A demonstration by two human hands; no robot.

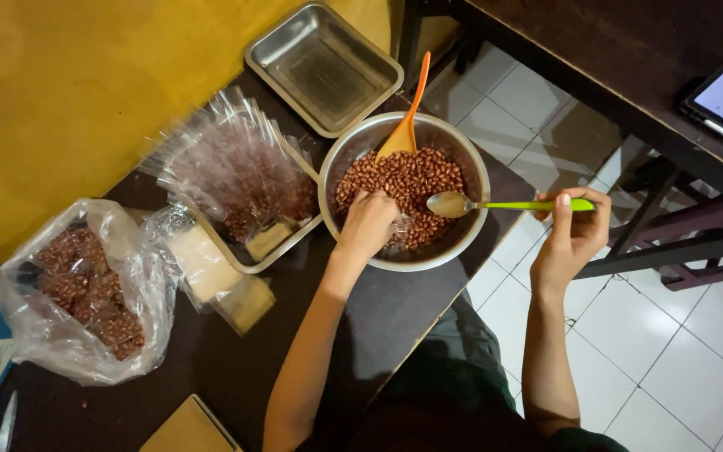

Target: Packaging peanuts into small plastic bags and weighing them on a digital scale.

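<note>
Peanuts (407, 186), reddish brown, fill the round metal bowl (471, 163) that sits at the table's edge, and both hands work at it. The person's left hand (367, 224) is down inside the bowl with its fingers curled onto the nuts; something thin and clear, perhaps a small plastic bag, shows just under the fingers, but whether the hand grips it cannot be told. The right hand (575, 230) is closed around the green handle of a spoon (495, 204), thumb on top, holding it level so that its metal bowl end hovers over the nuts just beside the left hand's knuckles. Beyond the left hand, at the bowl's far side, an orange spatula (406, 117) stands tilted in the nuts, its handle leaning past the rim. Farther out past that rim lies an empty steel tray (325, 67). To the outside of the left hand, a second tray (282, 244) holds a fan of clear packets (232, 167) with nuts in them, touching the bowl's side. Farther that way, near the left forearm, a loose plastic bag (85, 293) bulges with more filled packets. The dark table (387, 310) carries all of it, with pale floor tiles below the right hand.
</note>
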